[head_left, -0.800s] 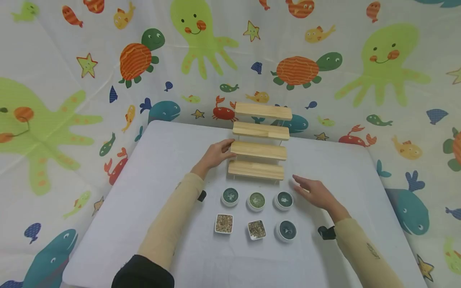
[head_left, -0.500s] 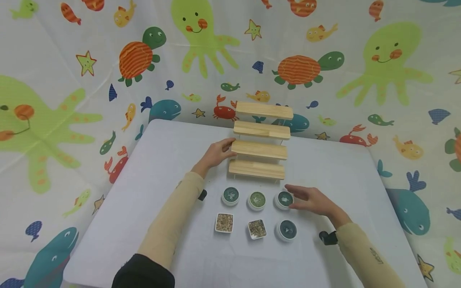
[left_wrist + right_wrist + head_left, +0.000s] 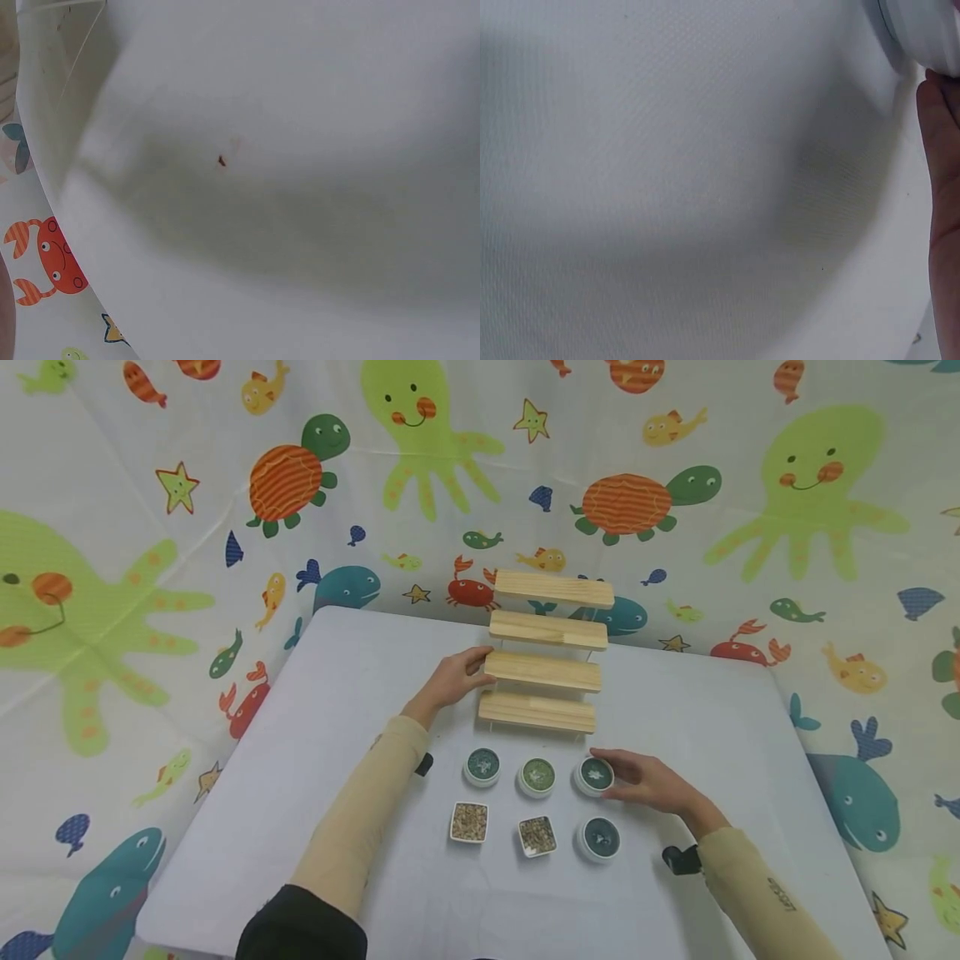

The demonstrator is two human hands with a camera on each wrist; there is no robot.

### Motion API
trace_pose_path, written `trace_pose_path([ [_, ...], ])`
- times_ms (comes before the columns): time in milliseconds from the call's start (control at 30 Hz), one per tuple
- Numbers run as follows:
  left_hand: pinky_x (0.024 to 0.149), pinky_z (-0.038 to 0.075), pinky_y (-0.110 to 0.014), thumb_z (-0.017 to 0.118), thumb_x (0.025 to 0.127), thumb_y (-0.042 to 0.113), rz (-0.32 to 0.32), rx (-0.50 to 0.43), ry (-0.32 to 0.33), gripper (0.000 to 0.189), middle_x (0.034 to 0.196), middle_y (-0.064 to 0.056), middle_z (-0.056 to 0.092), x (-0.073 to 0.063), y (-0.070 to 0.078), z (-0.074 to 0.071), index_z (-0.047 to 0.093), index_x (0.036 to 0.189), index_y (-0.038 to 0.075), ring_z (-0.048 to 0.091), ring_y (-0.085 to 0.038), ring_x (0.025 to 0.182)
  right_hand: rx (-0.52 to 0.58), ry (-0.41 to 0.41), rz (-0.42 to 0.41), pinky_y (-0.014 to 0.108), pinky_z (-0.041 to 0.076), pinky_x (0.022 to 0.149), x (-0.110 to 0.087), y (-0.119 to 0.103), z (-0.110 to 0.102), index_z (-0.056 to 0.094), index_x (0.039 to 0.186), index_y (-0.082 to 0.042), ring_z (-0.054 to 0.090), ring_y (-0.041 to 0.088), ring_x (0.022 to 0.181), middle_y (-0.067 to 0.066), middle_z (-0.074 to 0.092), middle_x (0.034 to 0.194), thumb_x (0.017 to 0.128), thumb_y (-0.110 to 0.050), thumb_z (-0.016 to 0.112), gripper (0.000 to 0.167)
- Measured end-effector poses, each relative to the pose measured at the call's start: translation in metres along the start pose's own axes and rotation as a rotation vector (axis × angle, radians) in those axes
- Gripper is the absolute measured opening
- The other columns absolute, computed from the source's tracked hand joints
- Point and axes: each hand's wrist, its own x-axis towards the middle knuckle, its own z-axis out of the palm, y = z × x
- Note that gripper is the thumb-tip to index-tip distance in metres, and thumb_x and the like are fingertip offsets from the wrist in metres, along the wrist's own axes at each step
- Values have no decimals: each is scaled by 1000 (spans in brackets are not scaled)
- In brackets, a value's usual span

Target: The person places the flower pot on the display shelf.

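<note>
A four-tier stand of pale wooden shelves (image 3: 542,671) rises toward the back of the table. My left hand (image 3: 453,679) holds its left end, with fingers and thumb at the second shelf from the bottom. In front of the stand, my right hand (image 3: 654,783) grips a small round white pot (image 3: 596,773) with a dark green top, thumb on the near side and fingers on the far side. The right wrist view shows a fingertip against the white side of this pot (image 3: 928,34). The left wrist view shows mostly white tabletop, with the hand's grip out of sight.
Beside the held pot stand two more round pots, one with a light green top (image 3: 537,776) and one dark green (image 3: 482,767). Nearer are two square white dishes of brown grit (image 3: 469,822) (image 3: 537,836) and another round pot (image 3: 599,839). A sea-animal curtain (image 3: 540,460) hangs behind.
My right hand has moved left from beside the pots and taken hold of the round pot at the right of the back row. The left hand stays at the stand.
</note>
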Motion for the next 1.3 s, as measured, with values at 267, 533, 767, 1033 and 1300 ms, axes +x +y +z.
trace_pose_path([
  [267, 108, 43, -27, 72, 90, 20, -16, -23, 1, 65, 149, -14, 44, 1, -1, 0, 43, 146, 2, 48, -24, 133, 76, 25, -8, 46, 36, 111, 5, 0, 0, 53, 140, -14, 44, 30, 136, 7, 52, 144, 81, -32, 81, 67],
  [533, 108, 42, -26, 72, 90, 19, -24, -17, 4, 65, 149, -13, 44, 2, 0, 0, 43, 146, 3, 48, -23, 133, 142, 36, -38, 48, 41, 107, 16, -21, -13, 50, 143, -13, 44, 34, 135, 9, 49, 145, 84, -25, 79, 68],
  [767, 108, 43, -27, 72, 90, 19, -29, -14, 5, 64, 149, -13, 45, 2, 1, 0, 44, 145, 4, 49, -22, 132, 145, 81, -96, 39, 41, 107, 29, -48, -26, 48, 144, -9, 43, 32, 136, 12, 47, 146, 85, -20, 78, 68],
  [1033, 109, 42, -28, 71, 91, 18, -40, -14, -2, 65, 149, -14, 43, 2, 2, 0, 42, 146, 3, 48, -23, 133, 62, 256, -43, 47, 44, 107, 49, -85, -37, 47, 145, -9, 45, 32, 134, 13, 46, 147, 87, -23, 77, 67],
  [1300, 109, 42, -28, 72, 90, 17, -48, -35, 1, 65, 150, -14, 43, 1, 2, 0, 43, 146, 3, 47, -24, 133, 127, 383, 15, 44, 44, 108, 68, -117, -41, 45, 147, -12, 44, 29, 135, 11, 49, 146, 87, -29, 76, 69],
])
